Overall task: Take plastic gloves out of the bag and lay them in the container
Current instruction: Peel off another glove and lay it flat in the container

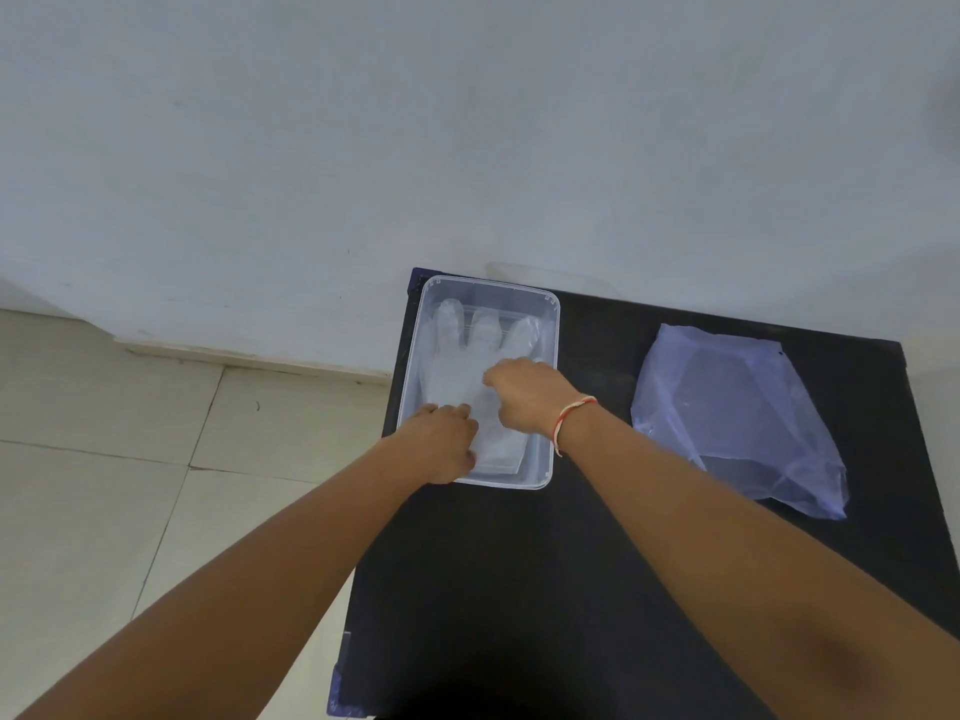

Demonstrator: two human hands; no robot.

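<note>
Clear plastic glove (457,366): lies flat in the transparent rectangular plastic container (551,407) on the black worktop (519,589), long axis along the container's length, fingers pointing away from you. Your left hand (444,441) presses its cuff, fingers flat; your right hand (524,394) pinches its palm area. Translucent bluish plastic bag (737,423): well apart, to the right.

Two hands, one box, one bag, one table.

I count one clear container (549,324) on one black table (519,589). In it I can see one see-through glove (457,366) for sure; more may lie under it, but I cannot tell. There is one thin bluish bag (737,418). Two hands are here, a left hand (447,444) and a right hand (524,392). One red and white string (569,415) goes round the right wrist.
</note>
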